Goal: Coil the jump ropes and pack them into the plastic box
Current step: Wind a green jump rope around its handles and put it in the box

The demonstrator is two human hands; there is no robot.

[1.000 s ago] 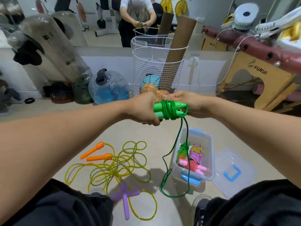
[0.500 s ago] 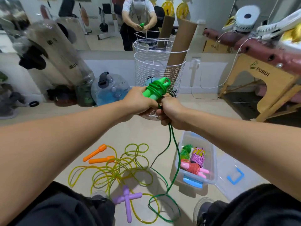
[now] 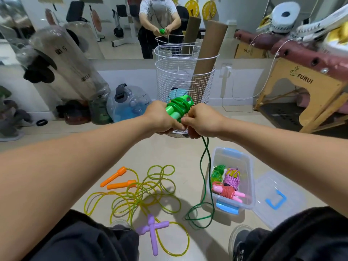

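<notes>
My left hand [image 3: 162,117] grips the two green handles [image 3: 174,110] of a jump rope, held together with several turns of dark green cord wound around them. My right hand [image 3: 202,120] pinches the green cord [image 3: 204,166] just below the handles; the rest hangs down in a loop to the floor. The clear plastic box [image 3: 244,166] stands on the floor at the right with three coiled ropes inside: green, purple and pink-red. On the floor at the left lie loose yellow ropes [image 3: 143,193] with orange handles [image 3: 120,180] and purple handles [image 3: 152,228].
The box's clear lid [image 3: 275,198] with a blue handle lies right of the box. A white wire basket [image 3: 184,80] with cardboard tubes stands ahead, before a wall mirror. Clear bags and a water bag [image 3: 130,102] sit at left, a wooden folding table [image 3: 301,91] at right.
The handles tilted from lying sideways to pointing up and away. My right hand moved from the handle tips to below them. More cord is wound on, and the hanging loop has shifted right toward the box.
</notes>
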